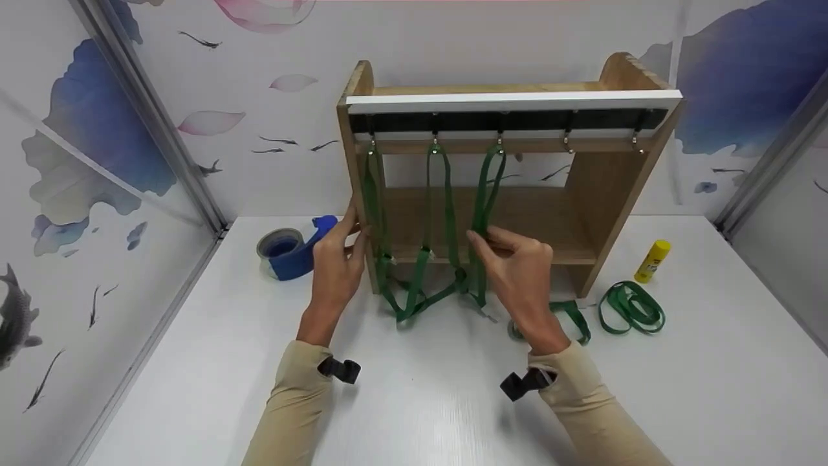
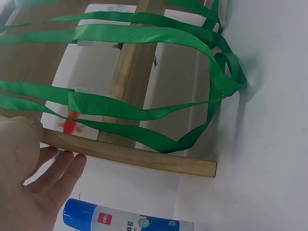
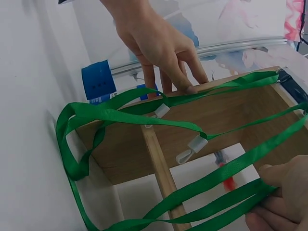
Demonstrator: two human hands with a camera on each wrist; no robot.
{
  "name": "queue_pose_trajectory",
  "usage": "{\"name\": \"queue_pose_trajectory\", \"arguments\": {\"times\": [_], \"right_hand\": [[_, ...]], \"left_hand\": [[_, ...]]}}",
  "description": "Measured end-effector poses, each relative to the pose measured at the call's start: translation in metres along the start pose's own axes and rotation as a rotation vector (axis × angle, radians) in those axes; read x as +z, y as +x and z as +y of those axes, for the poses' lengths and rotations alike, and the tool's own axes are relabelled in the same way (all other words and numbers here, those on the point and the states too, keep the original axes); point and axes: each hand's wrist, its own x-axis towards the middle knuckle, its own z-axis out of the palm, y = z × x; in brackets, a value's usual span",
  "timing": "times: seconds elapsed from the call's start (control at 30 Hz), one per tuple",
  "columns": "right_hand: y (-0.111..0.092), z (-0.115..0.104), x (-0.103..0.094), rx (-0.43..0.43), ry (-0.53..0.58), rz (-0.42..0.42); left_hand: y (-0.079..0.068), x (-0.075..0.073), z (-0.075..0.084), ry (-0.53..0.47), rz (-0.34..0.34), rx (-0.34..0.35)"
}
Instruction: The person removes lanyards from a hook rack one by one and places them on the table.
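Note:
A wooden shelf rack (image 1: 585,200) stands on the white table, with a row of metal hooks under its front rail. Green lanyards (image 1: 446,188) hang in loops from the left, second and middle hooks, their lower ends tangled near the tabletop. My left hand (image 1: 337,265) grips the edge of the rack's left side panel (image 2: 144,156), fingers on its outer face. With thumb and fingers, my right hand (image 1: 521,272) pinches the lanyard on the middle hook. White plastic clips (image 3: 192,148) show on the lanyards in the right wrist view.
Left of the rack lie a blue tape roll (image 1: 291,260) and a glue bottle (image 2: 122,216) with a blue cap. To the right are a yellow glue stick (image 1: 652,261), a coiled green lanyard (image 1: 631,307) and another lanyard (image 1: 572,314) partly behind my right wrist. Printed panels enclose the table.

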Motion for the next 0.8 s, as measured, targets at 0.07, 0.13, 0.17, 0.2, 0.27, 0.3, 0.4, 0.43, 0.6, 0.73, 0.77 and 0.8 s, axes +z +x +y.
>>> {"name": "queue_pose_trajectory", "arguments": {"times": [0.07, 0.13, 0.17, 0.2, 0.27, 0.3, 0.4, 0.43, 0.6, 0.73, 0.77, 0.8], "right_hand": [[0.0, 0.0, 0.0, -0.016, 0.001, 0.029], [0.0, 0.0, 0.0, -0.037, 0.011, 0.064], [0.001, -0.001, -0.001, -0.049, 0.024, 0.085], [0.001, -0.001, -0.001, -0.064, 0.043, 0.108], [0.002, -0.003, -0.003, -0.105, 0.085, 0.153], [0.003, -0.003, -0.005, -0.128, 0.107, 0.177], [0.005, -0.008, -0.009, -0.191, 0.169, 0.238], [0.005, -0.009, -0.011, -0.21, 0.184, 0.249], [0.009, -0.017, -0.02, -0.275, 0.218, 0.249], [0.011, -0.018, -0.026, -0.258, 0.202, 0.182], [0.011, -0.018, -0.028, -0.243, 0.198, 0.156], [0.011, -0.017, -0.029, -0.228, 0.197, 0.124]], "left_hand": [[0.0, 0.001, 0.0, 0.007, 0.002, 0.006], [0.0, 0.001, -0.001, 0.009, 0.004, 0.008], [0.0, 0.001, -0.001, 0.008, 0.004, 0.009], [-0.001, 0.001, -0.001, 0.005, 0.004, 0.011], [0.0, 0.0, -0.001, 0.002, 0.004, 0.012], [0.0, 0.0, -0.001, 0.001, 0.004, 0.013], [-0.001, 0.0, -0.001, -0.002, 0.002, 0.009], [-0.001, 0.0, -0.001, -0.001, 0.001, 0.006], [-0.002, 0.0, -0.001, 0.004, -0.003, -0.008], [-0.001, -0.001, 0.0, -0.001, -0.005, -0.004], [-0.001, -0.001, 0.0, -0.002, -0.005, -0.002], [-0.001, -0.001, 0.0, -0.003, -0.005, 0.0]]}}
